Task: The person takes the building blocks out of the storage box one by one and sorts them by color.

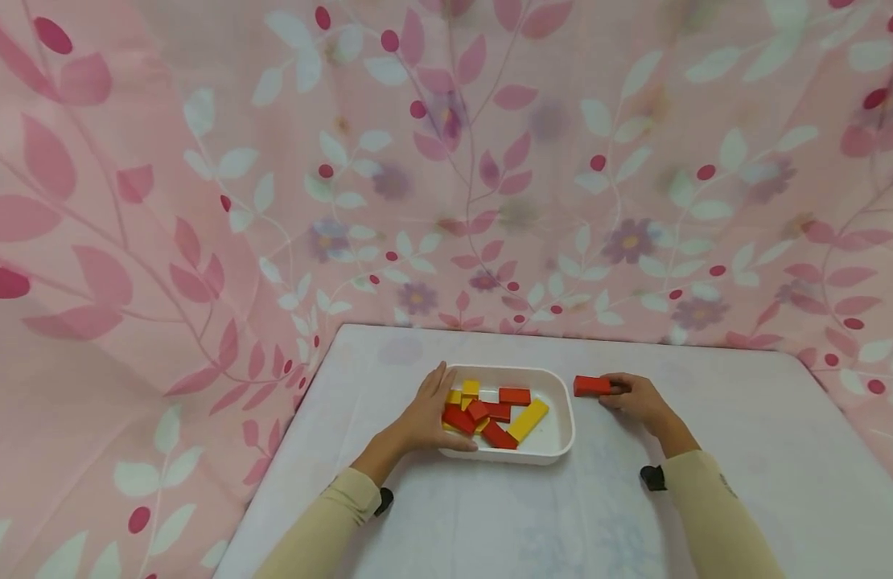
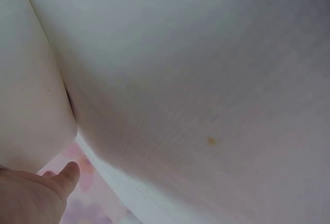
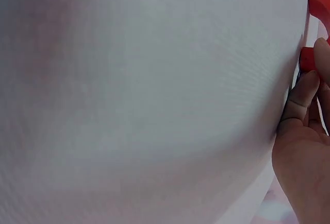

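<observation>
My left hand (image 1: 426, 416) lies against the left end of a white plastic tray (image 1: 562, 444), its fingers extended toward the far rim and its thumb along the near side. Red and yellow toy blocks lie jumbled in the tray, among them a long yellow block (image 1: 528, 420) and a red block (image 1: 515, 396). To the right of the tray, my right hand (image 1: 644, 402) pinches a red toy block (image 1: 591, 386) by its right end, close to the tabletop. In the right wrist view that red block (image 3: 308, 58) shows a curved notch and is partly hidden by fingers.
A white cloth with faint prints covers the table (image 1: 461, 523). Behind it and at the sides hangs a pink curtain (image 1: 548, 201) patterned with leaves and flowers. The left wrist view shows mostly a pale surface and the thumb (image 2: 67, 177).
</observation>
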A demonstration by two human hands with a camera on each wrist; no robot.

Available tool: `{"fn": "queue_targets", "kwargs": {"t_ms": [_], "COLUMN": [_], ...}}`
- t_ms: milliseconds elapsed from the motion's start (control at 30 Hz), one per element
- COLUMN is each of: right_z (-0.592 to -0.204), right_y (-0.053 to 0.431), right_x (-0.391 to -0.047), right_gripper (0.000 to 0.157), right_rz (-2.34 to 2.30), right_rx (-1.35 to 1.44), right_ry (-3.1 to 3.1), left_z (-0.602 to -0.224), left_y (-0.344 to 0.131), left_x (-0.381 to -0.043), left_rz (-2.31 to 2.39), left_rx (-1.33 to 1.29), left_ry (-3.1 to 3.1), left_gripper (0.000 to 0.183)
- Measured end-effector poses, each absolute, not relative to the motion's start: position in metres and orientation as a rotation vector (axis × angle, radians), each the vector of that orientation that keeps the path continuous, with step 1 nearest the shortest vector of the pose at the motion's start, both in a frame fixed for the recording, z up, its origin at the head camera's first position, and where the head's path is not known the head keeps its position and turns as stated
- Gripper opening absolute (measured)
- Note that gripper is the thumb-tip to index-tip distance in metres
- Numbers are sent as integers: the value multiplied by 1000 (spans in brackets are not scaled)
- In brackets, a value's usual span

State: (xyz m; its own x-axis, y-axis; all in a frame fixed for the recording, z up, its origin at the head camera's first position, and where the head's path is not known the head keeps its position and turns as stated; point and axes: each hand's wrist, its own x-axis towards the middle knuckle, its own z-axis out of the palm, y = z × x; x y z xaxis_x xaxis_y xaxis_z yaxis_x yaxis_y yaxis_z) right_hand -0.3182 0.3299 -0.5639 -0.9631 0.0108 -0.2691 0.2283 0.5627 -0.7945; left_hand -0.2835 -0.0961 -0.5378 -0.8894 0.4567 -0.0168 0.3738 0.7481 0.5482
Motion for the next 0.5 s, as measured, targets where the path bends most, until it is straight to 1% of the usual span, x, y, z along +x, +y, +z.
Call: {"fn": "queue_targets", "kwargs": {"t_ms": [500], "right_z": [-560], "right_y": [327], "right_x": [-310], "right_gripper": [60], "right_rz": [-1392], "right_rx": [188], "right_ry": [2562], "left_z": [-539], "left_y": [-97], "left_x": [-285], "left_rz": [845], "left_rx": [676], "left_ry": [2796], "left_gripper": [134]}}
